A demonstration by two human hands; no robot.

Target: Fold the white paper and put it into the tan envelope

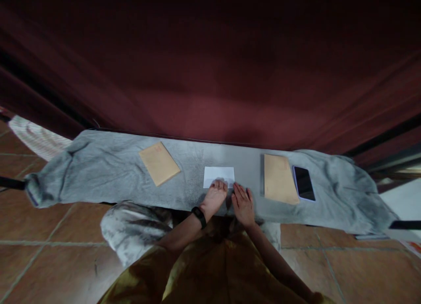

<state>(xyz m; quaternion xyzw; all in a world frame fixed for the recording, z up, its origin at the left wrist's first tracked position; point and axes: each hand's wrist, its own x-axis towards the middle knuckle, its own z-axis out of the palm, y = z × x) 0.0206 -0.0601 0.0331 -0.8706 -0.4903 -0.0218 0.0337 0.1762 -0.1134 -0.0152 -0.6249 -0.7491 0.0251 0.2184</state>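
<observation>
A dark red backdrop point(204, 111) is rising behind the grey-draped worktop point(108, 172), its upper part fading into deep shadow. Brownish-orange floor tiles point(29, 269) are spreading below, pale grout lines dividing them

black wristband point(199, 217), mustard top point(200, 269), mottled trousers point(131, 229)

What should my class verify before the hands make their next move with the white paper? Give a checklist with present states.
1. White paper rests on the grey cloth: ok.
2. Left hand is at the paper's near edge, fingers over it: ok.
3. Right hand touches the paper's near right corner: cannot tell; its fingertips are very close.
4. Left tan packet lies apart from the paper: ok.
5. Phone is clear of the right tan packet: cannot tell; their edges nearly meet.
</observation>
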